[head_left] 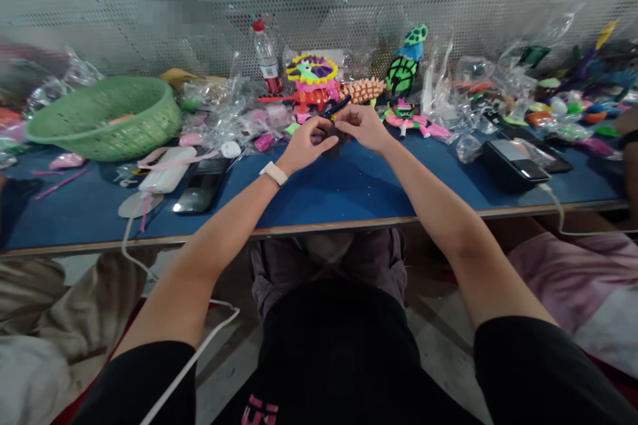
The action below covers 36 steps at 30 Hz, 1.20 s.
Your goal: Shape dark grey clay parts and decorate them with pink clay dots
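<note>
Both my hands meet over the far middle of the blue table (349, 189). My left hand (305, 145), with a white watch at the wrist, is curled shut round a small dark piece. My right hand (363, 126) pinches the same dark blue piece (335, 108) from the other side; its exact shape is hidden by my fingers. Just behind them stand bright foam toy figures: a yellow and purple round one (312, 70), a spiky orange one (363, 89) and a green and black one (401, 74).
A green basket (107, 116) sits at the left. A white power bank (168, 169) and a black phone (201, 190) lie left of my hands, a black device (513, 165) at the right. A plastic bottle (266, 57) and clear bags (463, 89) crowd the back, before a perforated metal wall.
</note>
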{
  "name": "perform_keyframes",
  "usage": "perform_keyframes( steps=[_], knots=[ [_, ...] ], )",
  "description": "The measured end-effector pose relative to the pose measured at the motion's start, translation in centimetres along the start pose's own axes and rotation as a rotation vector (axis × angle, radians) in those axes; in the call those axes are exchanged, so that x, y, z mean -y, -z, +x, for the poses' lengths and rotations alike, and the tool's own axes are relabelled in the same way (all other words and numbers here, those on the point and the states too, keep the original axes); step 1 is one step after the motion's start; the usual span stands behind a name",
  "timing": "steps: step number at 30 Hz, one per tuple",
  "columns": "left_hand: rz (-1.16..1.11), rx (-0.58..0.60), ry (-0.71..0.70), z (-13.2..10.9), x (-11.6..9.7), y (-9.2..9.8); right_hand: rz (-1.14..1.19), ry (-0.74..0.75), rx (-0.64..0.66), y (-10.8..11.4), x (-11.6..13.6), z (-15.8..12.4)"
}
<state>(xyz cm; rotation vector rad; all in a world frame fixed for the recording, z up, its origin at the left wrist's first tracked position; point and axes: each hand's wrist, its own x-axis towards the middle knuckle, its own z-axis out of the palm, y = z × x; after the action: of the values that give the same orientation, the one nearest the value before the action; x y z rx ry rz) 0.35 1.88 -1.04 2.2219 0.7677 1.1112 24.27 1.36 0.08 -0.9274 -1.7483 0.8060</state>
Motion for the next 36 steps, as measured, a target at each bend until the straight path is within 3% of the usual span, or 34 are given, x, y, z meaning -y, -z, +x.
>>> perform_keyframes(
  steps=[14, 20, 28, 36],
  knots=[
    [0.049, 0.052, -0.047, -0.3, 0.5, -1.0, -0.107, 0.143, 0.028, -0.5, 0.4, -0.1],
    [0.092, 0.064, -0.055, -0.5, -0.6, -0.9, -0.136, 0.155, 0.055, -0.5, 1.2, -0.4],
    [0.284, 0.072, -0.046, -0.2, -0.7, -0.3, -0.239, 0.164, 0.057, -0.6, 1.6, -0.9],
    [0.142, -0.002, -0.028, 0.0, 0.3, -0.5, -0.322, 0.153, 0.060, -0.1, 1.5, -1.0]
  ],
)
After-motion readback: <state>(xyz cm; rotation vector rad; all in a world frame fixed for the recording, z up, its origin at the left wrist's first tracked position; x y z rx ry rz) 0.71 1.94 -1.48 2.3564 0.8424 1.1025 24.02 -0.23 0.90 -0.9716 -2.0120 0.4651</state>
